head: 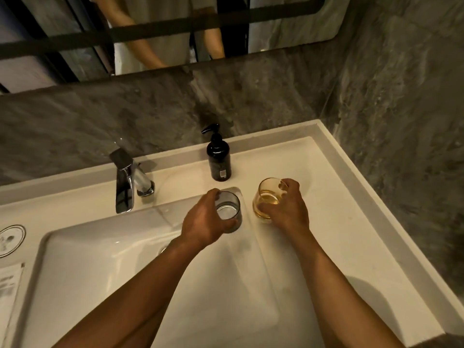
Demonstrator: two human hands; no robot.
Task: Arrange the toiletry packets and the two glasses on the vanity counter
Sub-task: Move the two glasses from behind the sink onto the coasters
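Note:
My left hand (204, 222) grips a grey smoked glass (229, 209) from its left side, at the back right corner of the basin. My right hand (286, 209) holds an amber glass (267, 197) just to the right of it, over the white counter (339, 222). Both glasses are upright and a small gap separates them. A white toiletry packet (8, 292) lies flat at the far left edge of the counter, partly cut off by the frame. A round white packet or coaster (11, 239) sits behind it.
A black pump bottle (218, 156) stands right behind the glasses. The chrome faucet (125, 182) rises left of them over the white basin (113, 259). A grey stone wall and a mirror close the back and the right side.

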